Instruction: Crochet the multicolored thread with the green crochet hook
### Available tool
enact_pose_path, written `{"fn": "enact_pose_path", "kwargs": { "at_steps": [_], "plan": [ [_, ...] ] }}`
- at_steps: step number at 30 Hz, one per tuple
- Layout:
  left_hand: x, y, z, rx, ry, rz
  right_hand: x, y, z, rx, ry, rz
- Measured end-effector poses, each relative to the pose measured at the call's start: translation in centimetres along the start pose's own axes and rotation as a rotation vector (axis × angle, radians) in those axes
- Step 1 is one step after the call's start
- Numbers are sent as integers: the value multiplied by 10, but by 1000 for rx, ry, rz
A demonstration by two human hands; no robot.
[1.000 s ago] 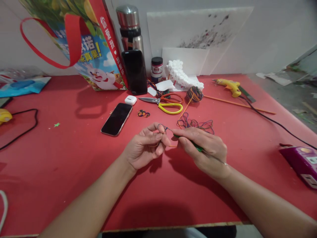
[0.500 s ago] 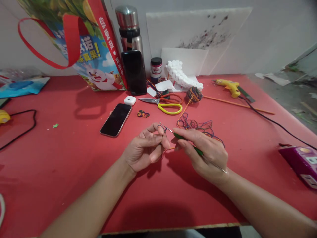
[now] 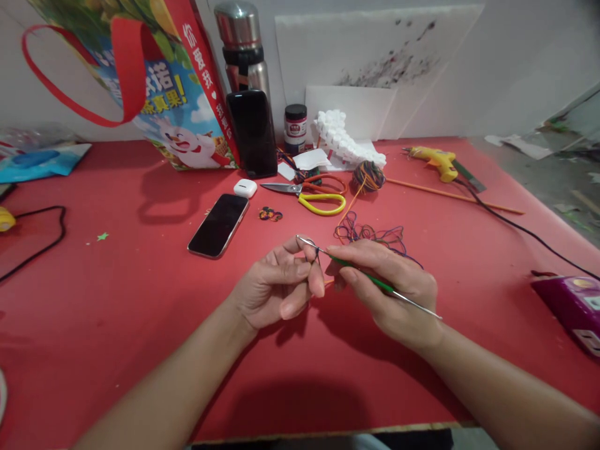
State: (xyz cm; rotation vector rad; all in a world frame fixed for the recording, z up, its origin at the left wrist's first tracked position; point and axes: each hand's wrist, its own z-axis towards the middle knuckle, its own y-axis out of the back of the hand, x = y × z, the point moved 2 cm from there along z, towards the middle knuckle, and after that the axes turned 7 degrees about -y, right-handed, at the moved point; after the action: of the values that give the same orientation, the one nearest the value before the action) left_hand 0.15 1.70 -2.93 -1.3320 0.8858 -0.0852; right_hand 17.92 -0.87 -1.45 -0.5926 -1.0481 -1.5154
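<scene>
My right hand (image 3: pixel 398 287) grips a crochet hook (image 3: pixel 382 284) with a green handle and metal ends. Its hooked tip points left and passes by a small loop of dark yarn (image 3: pixel 317 252). Thumb and fingers of my left hand (image 3: pixel 279 281) pinch that yarn, with a strand around the index finger. Loose multicoloured yarn (image 3: pixel 370 232) lies tangled just beyond my right hand and leads to a small yarn ball (image 3: pixel 368 177). A little multicoloured crocheted piece (image 3: pixel 270 214) rests on the red table (image 3: pixel 164 337).
Scissors (image 3: pixel 323 195), a phone (image 3: pixel 219 225) and a white earbud case (image 3: pixel 245 187) lie beyond my hands. A bag (image 3: pixel 182 119), a flask (image 3: pixel 239 31) and an upright black phone (image 3: pixel 253 134) stand behind. A yellow glue gun (image 3: pixel 434 161) and purple power strip (image 3: pixel 569 306) are at right.
The crochet hook has pushed further left through the yarn at my left fingers and lies at a flatter angle. My right hand has turned slightly, showing more of the handle.
</scene>
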Motion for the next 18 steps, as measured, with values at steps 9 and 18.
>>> {"fn": "enact_pose_path", "kwargs": {
  "at_steps": [9, 18],
  "plan": [
    [6, 2, 1, 44, 79, 46, -3, -1, 2, -18, 2, 17],
    [8, 5, 5, 38, 77, 126, -12, -4, 3, 14, -292, 245]
  ]
}}
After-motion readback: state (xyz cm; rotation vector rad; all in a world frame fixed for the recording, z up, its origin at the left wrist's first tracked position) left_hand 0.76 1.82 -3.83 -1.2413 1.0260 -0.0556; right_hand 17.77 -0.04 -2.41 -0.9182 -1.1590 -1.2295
